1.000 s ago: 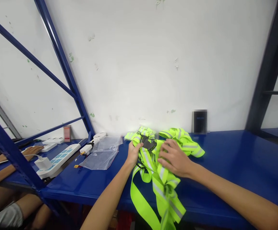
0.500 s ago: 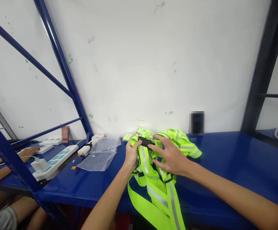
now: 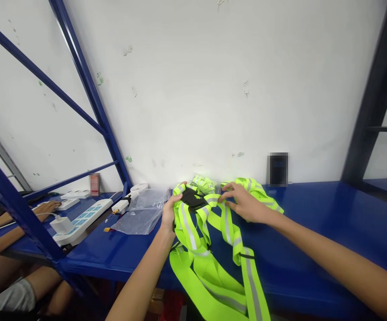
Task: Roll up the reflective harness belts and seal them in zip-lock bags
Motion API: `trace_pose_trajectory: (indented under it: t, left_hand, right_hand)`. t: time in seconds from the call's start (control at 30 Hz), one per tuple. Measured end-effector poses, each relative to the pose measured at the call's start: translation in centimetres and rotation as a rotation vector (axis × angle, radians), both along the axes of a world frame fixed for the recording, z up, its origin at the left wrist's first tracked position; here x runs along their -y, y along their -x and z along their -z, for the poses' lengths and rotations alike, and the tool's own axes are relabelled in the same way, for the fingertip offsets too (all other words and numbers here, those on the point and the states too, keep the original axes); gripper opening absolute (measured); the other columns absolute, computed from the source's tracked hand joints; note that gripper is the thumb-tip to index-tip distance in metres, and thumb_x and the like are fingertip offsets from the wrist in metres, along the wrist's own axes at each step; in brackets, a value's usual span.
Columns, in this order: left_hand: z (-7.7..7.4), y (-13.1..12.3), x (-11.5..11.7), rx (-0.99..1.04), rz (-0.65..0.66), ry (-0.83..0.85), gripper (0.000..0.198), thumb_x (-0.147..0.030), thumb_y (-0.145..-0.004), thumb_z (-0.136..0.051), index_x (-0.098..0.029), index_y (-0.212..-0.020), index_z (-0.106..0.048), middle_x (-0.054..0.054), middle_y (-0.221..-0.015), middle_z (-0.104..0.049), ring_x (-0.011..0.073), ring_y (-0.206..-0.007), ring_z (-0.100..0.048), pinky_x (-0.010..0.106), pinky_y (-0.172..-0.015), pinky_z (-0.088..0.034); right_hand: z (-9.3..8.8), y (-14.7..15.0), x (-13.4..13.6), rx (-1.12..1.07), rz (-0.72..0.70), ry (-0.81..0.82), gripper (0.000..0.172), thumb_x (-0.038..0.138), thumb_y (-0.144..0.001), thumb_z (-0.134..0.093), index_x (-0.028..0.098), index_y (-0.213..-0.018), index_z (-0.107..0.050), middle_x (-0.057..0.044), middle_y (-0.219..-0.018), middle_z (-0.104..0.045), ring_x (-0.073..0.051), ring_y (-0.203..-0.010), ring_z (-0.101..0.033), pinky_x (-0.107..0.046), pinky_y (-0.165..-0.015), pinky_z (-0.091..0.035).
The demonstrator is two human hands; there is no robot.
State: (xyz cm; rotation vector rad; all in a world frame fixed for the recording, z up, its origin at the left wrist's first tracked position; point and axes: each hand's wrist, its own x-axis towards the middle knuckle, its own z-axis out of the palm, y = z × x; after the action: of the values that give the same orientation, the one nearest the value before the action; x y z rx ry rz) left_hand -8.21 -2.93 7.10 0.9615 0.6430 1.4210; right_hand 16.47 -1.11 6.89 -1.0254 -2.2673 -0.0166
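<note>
A neon yellow reflective strap vest (image 3: pixel 213 249) lies on the blue shelf (image 3: pixel 330 223) and hangs over its front edge. My left hand (image 3: pixel 169 213) is closed on the vest's left strap beside a black buckle (image 3: pixel 192 199). On the other side of the buckle, my right hand (image 3: pixel 245 204) pinches a yellow strap. More folded yellow vests (image 3: pixel 253 189) are piled behind my hands against the wall.
Clear plastic bags (image 3: pixel 143 211) lie left of the vest. Further left are a white power strip (image 3: pixel 81 220) with a plug, a small white fan (image 3: pixel 139 188) and another person's hand (image 3: pixel 46 207). Blue frame posts (image 3: pixel 89 89) rise at left, and a dark post (image 3: pixel 372 98) stands on the right.
Both hands have moved back toward the wall and spread the straps apart. My right hand went from open above the vest to a pinch on a strap. The vest hangs more untangled.
</note>
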Motion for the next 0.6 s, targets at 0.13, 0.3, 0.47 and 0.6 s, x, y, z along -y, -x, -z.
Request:
trace_pose_trajectory:
  t: [0.13,0.3,0.47,0.6]
  left_hand:
    - [-0.9,-1.1,0.4,-0.012,0.0,-0.053,0.063,-0.029,-0.071,-0.064,-0.021,-0.131,-0.051,0.005,-0.103,-0.071,0.0243,-0.088,-0.069,0.034,-0.078,-0.055]
    - [-1.4,-2.7,0.6,-0.068,-0.069,-0.181,0.062,-0.031,-0.071,-0.07,-0.022,-0.129,-0.052,0.005,-0.108,-0.069,0.0235,-0.095,-0.067,0.032,-0.083,-0.053]
    - [-0.9,-3.9,0.2,-0.061,-0.133,-0.284,0.06,-0.034,-0.074,-0.071,-0.025,-0.129,-0.05,0.004,-0.11,-0.068,0.0234,-0.099,-0.066,0.032,-0.085,-0.051]
    - [-0.7,-4.8,-0.2,-0.068,-0.134,-0.316,0.056,-0.042,-0.078,-0.066,-0.025,-0.13,-0.052,0.005,-0.11,-0.067,0.0241,-0.102,-0.064,0.035,-0.09,-0.049]
  right_hand:
    - [-0.4,1.4,1.1,0.098,0.129,-0.22,0.033,-0.004,-0.077,-0.042,0.017,-0.085,-0.066,-0.013,-0.095,-0.058,-0.028,-0.091,-0.056,-0.042,-0.076,-0.048]
    - [-1.4,2.0,3.3,-0.23,-0.147,0.173,0.037,0.013,-0.084,-0.05,0.02,-0.119,-0.056,-0.01,-0.111,-0.063,-0.024,-0.093,-0.062,-0.034,-0.075,-0.052]
    - [-1.5,1.1,3.0,-0.499,-0.27,0.592,0.08,0.037,-0.083,-0.063,0.026,-0.151,-0.022,-0.014,-0.139,-0.049,-0.027,-0.103,-0.062,-0.037,-0.079,-0.053]
    - [-2.1,1.7,2.4,-0.581,-0.419,0.691,0.06,0.038,-0.07,-0.076,0.019,-0.126,-0.061,-0.007,-0.112,-0.069,-0.026,-0.096,-0.064,-0.036,-0.083,-0.051]
